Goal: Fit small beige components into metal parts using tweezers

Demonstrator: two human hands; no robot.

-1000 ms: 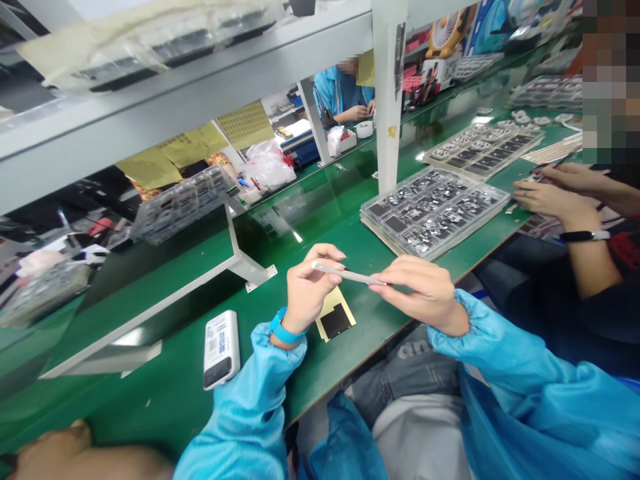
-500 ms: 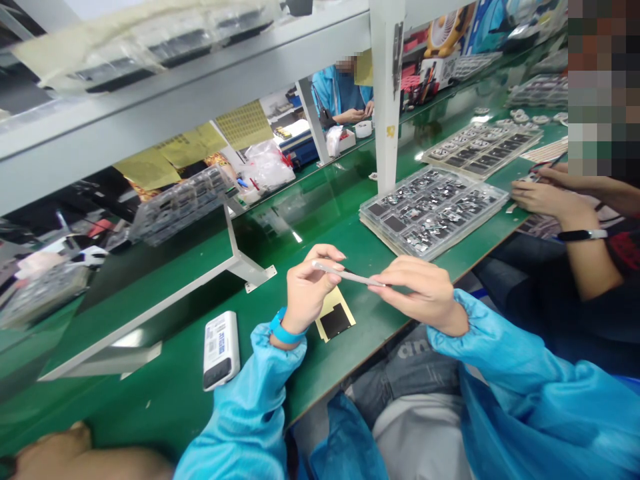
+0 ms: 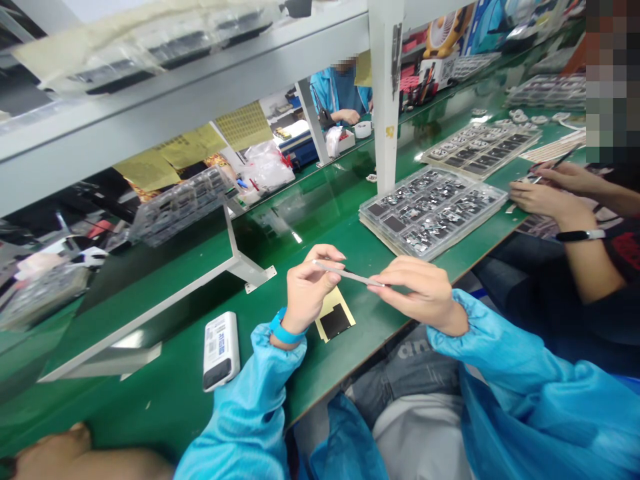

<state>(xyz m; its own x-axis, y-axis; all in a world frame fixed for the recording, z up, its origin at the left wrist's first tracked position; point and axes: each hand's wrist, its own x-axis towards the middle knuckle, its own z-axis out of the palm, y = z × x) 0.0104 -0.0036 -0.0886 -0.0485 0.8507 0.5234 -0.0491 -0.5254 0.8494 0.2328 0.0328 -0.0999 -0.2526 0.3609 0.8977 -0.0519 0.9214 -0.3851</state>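
Note:
A thin pale strip (image 3: 347,275) spans the gap between my hands. My left hand (image 3: 311,290) pinches one end between thumb and fingers, and my right hand (image 3: 419,293) pinches the other end. Just below my left hand, a yellow sheet with a black square patch (image 3: 335,321) lies on the green bench top (image 3: 280,267), not touched by either hand. A white power bank with a barcode label (image 3: 221,351) lies to the left of my left wrist.
A clear tray of dark and silver parts (image 3: 430,212) stands beyond my hands, with a second tray (image 3: 481,151) farther back. A co-worker's hands (image 3: 545,193) work at the right. A white shelf post (image 3: 386,100) and a shelf frame rise over the bench.
My hands and the strip have barely moved. The strip looks slightly narrower than a second ago. The co-worker's hands have shifted slightly, and the view has drifted a little.

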